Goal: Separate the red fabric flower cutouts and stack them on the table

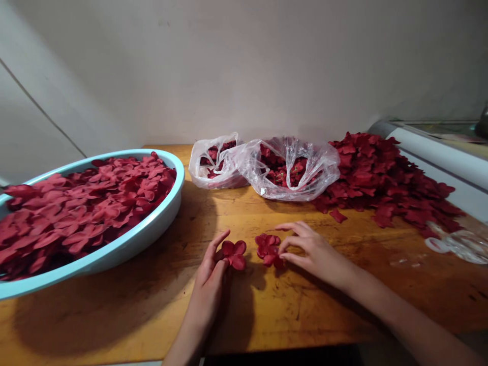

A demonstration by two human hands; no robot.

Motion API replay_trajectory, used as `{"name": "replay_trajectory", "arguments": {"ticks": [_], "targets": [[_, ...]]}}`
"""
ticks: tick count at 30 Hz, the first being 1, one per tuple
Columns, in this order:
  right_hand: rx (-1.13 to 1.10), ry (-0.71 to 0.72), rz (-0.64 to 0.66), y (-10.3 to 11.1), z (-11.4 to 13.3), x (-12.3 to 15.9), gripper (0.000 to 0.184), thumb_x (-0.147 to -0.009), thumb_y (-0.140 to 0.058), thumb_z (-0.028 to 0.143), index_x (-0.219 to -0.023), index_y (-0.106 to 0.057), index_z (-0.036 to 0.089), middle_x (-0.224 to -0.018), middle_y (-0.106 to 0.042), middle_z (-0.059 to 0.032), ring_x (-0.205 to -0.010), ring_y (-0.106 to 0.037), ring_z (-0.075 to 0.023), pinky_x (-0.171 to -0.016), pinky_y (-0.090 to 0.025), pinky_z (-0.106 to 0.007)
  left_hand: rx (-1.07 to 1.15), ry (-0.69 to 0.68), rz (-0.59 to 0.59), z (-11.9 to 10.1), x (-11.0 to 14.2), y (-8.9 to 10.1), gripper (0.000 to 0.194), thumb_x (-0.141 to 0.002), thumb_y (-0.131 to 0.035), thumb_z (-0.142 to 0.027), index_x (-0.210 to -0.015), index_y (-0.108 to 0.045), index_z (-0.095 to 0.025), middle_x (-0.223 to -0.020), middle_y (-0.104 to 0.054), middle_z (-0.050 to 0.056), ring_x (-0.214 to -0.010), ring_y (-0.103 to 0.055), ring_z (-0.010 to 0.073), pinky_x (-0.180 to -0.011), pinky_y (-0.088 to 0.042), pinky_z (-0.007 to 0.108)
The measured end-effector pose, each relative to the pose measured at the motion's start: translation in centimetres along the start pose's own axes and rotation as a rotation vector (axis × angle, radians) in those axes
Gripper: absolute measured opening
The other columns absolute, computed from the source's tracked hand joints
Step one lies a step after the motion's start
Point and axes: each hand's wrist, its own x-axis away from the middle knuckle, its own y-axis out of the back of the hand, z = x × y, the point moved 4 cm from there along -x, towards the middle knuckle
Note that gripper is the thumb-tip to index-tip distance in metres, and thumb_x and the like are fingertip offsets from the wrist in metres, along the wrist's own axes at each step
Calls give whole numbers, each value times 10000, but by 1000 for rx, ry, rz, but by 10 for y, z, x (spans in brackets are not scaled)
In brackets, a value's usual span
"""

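Note:
Near the front of the wooden table (305, 315), my left hand (211, 272) pinches a red artificial flower (235, 254) by its edge, petals facing up. Just to the right, my right hand (305, 249) has its thumb and index finger closed on the edge of another red flower cluster (268, 249), while its other fingers extend past it. The two flowers are a small gap apart. Whether the right-hand cluster is one piece or several stacked layers, I cannot tell.
A light-blue basin (179, 175) heaped with red flowers stands at left. Against the wall are a small plastic bag (196, 170) and a larger clear bag (330, 165), both with red pieces inside. A pile of red petal pieces (373, 178) spreads at right, near a clear plastic roll (467, 246).

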Motion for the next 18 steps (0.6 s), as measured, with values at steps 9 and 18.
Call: {"name": "replay_trajectory", "arguments": {"ticks": [9,18], "targets": [[-58,54,67,-24,2,-28,61,-801,-580,149,-748,-578,178,-786,-614,-33,-733,-557,-167,-691,-444,-289,-9,-10,-16,5,2,3,530,-804,-479,-281,-1322,-400,-205,-1134,-628,67,-1076,-573,222,-921,-412,339],[-269,235,-85,30,80,-172,182,-807,-599,198,-947,-484,183,-955,-652,-47,-863,-625,-137,-733,-487,-245,-186,-38,187,5,9,-20,310,-827,-480,-242,-1128,-520,-178,-892,-636,41,-822,-590,177,-757,-436,270]]}}
